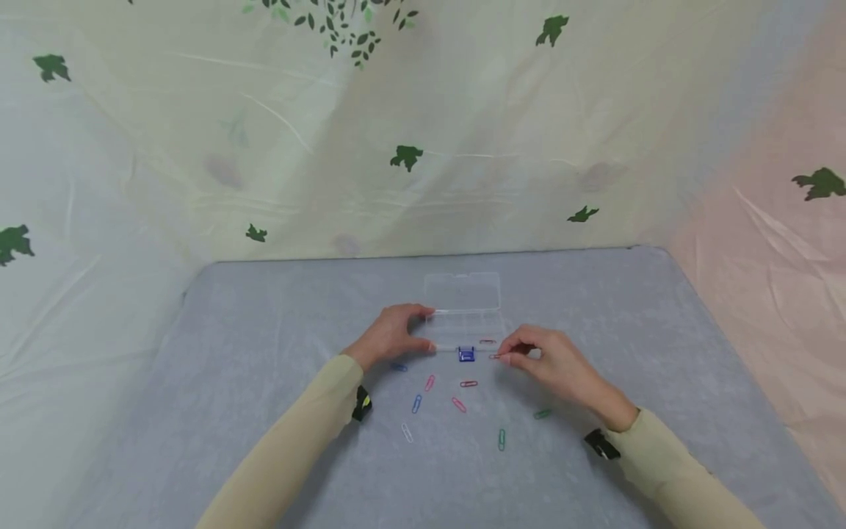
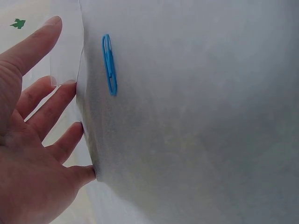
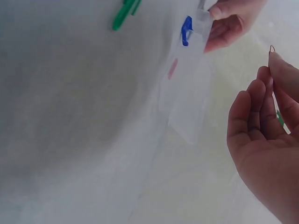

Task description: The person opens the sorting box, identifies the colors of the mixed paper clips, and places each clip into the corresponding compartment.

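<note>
A clear plastic box (image 1: pixel 456 328) lies on the table with its lid (image 1: pixel 462 292) raised at the back. My left hand (image 1: pixel 391 336) holds the box by its left end, thumb at the front edge and fingers at the back. Between thumb and fingertips, my right hand (image 1: pixel 548 361) pinches a small reddish paper clip (image 1: pixel 494 357) near the box's front right corner. Only the clip's end shows in the right wrist view. Inside the box, toward the right, lies a red paper clip (image 1: pixel 487 342). A dark blue piece (image 1: pixel 466 355) sits at the front edge.
Loose paper clips are scattered in front of the box: a blue one (image 2: pixel 109 65) by my left hand, another blue one (image 1: pixel 417 403), a dark red (image 1: pixel 468 383), two pink, a white (image 1: pixel 407 433), and green ones (image 1: pixel 501 439). A patterned cloth (image 1: pixel 463 198) hangs behind the table.
</note>
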{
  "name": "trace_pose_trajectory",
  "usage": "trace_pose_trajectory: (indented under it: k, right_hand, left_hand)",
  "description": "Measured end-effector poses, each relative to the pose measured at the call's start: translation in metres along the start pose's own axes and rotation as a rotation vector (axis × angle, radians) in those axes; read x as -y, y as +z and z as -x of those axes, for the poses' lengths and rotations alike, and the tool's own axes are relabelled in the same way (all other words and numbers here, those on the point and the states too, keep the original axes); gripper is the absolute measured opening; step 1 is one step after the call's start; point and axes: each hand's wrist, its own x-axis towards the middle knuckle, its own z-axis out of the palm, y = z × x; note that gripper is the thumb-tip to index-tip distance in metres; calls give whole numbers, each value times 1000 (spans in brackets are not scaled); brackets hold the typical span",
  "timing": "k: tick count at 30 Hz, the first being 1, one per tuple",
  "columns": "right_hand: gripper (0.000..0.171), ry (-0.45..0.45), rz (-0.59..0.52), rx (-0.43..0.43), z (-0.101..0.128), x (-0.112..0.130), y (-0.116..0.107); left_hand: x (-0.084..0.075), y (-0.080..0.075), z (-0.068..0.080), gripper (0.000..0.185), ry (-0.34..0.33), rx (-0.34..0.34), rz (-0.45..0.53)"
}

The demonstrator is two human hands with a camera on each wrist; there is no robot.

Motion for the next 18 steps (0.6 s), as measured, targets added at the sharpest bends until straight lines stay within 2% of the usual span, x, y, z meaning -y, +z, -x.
trace_pose_trajectory:
  k: [10, 18]
  right_hand:
    - [11, 51, 17, -84, -7, -1, -5]
    - [10, 58, 33, -124, -13, -4, -7]
  left_hand:
    - [-1, 0, 2, 70, 1, -6, 6]
    - [-1, 0, 2, 70, 5, -7, 7]
